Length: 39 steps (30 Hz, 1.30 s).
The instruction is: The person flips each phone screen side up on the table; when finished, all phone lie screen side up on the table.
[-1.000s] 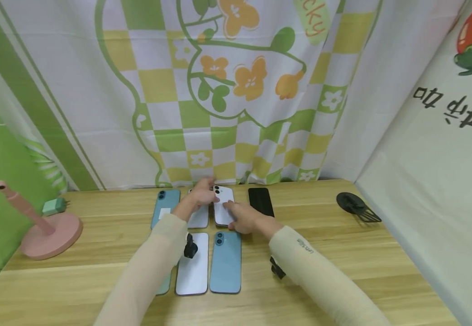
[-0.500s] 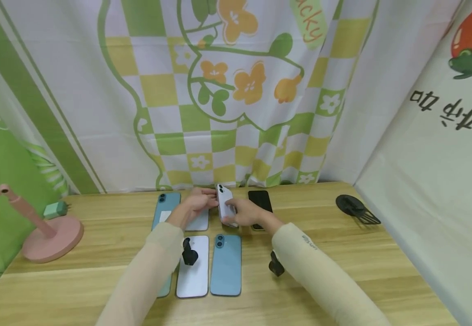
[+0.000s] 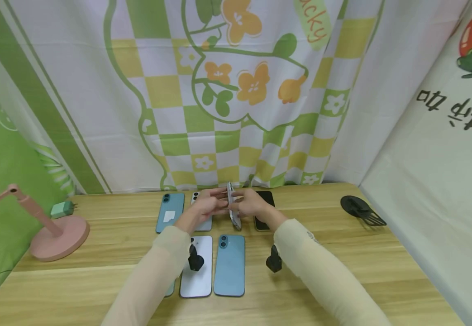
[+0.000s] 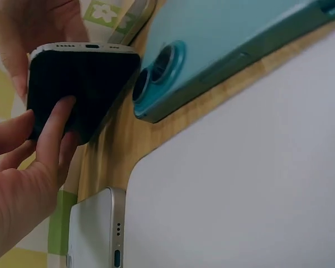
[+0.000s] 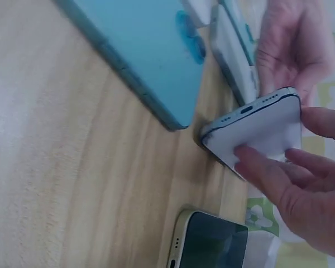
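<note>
A white phone with a black screen stands tilted steeply on its edge between my two hands, toward the table's back. My left hand holds it from the screen side; in the left wrist view its finger lies across the dark screen and its thumb meets the edge. On the other side my right hand grips it, fingertips on the white back and thumb at the edge. A white phone lies just left, partly hidden by the left hand. A black-screened phone lies face up to the right.
Blue phones and another white phone lie nearby in two rows. A pink stand and green charger are at left, a black slotted holder at right. A patterned curtain hangs behind the table.
The white phone was lying flat back up; it has been tilted up on its edge, its back turning toward the right hand. Both hands have closed in on it from either side.
</note>
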{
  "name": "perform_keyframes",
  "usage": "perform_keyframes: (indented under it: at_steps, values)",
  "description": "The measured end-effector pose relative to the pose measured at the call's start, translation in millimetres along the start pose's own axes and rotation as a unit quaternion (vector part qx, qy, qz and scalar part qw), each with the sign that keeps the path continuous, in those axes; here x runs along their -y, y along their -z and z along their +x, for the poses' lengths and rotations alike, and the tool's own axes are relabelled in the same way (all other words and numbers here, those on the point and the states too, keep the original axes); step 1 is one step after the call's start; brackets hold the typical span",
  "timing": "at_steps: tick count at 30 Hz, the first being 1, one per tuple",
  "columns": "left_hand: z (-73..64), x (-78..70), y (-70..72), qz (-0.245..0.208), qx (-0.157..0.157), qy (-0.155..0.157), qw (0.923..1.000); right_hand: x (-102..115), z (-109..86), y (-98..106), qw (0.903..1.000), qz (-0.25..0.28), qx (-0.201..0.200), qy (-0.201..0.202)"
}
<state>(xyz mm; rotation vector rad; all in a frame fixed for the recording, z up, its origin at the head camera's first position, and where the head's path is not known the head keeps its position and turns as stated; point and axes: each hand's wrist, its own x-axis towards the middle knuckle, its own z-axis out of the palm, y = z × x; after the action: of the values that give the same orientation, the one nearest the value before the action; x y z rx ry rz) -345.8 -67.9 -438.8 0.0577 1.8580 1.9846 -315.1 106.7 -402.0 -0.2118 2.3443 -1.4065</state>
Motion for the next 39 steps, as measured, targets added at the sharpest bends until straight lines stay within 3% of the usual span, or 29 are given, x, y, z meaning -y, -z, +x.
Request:
perform_keyframes:
  at_steps: [4,6,8,11,16,18,19,22,26,34,39]
  values:
    - [-0.7,1.1,-2.2,0.061,0.011,-0.020,0.9979,-1.3,1.3,4.8,0.9972,0.071,0.024,-0.006]
    - [-0.5,-0.4,-2.5,0.124,0.009,-0.035,0.9916,-2.8,2.1,7.2,0.9958,0.088,0.024,-0.007]
    - [0.0,-2.2,-2.6,0.191,0.009,-0.047,0.9805,-4.5,2.2,9.4,0.9949,0.099,0.019,-0.012]
    - [-1.4,-6.1,-2.8,0.311,0.012,-0.069,0.9478,-8.2,2.2,12.4,0.9951,0.098,0.007,-0.017]
    - [-2.8,-7.1,-4.6,0.452,0.046,-0.120,0.8829,-14.6,0.3,16.0,0.9950,0.093,-0.020,-0.032]
    - [-3.1,-6.1,-6.1,0.482,0.055,-0.132,0.8644,-17.0,-0.1,16.2,0.9945,0.093,-0.030,-0.038]
    - [-3.3,-5.7,-6.7,0.492,0.057,-0.131,0.8591,-18.0,-0.4,16.3,0.9943,0.091,-0.037,-0.043]
    - [-3.0,-4.5,-8.7,0.511,0.069,-0.118,0.8488,-20.7,-1.6,16.4,0.9933,0.086,-0.053,-0.057]
    - [-1.8,-4.9,-11.6,0.524,0.082,-0.086,0.8437,-22.4,-4.1,19.3,0.9909,0.094,-0.054,-0.080]
    - [0.3,-6.0,-16.2,0.553,0.078,-0.045,0.8285,-19.6,-8.0,21.8,0.9912,0.095,-0.009,-0.092]
    - [0.6,-6.6,-17.8,0.578,0.081,-0.039,0.8109,-17.8,-10.4,21.3,0.9907,0.097,0.003,-0.095]
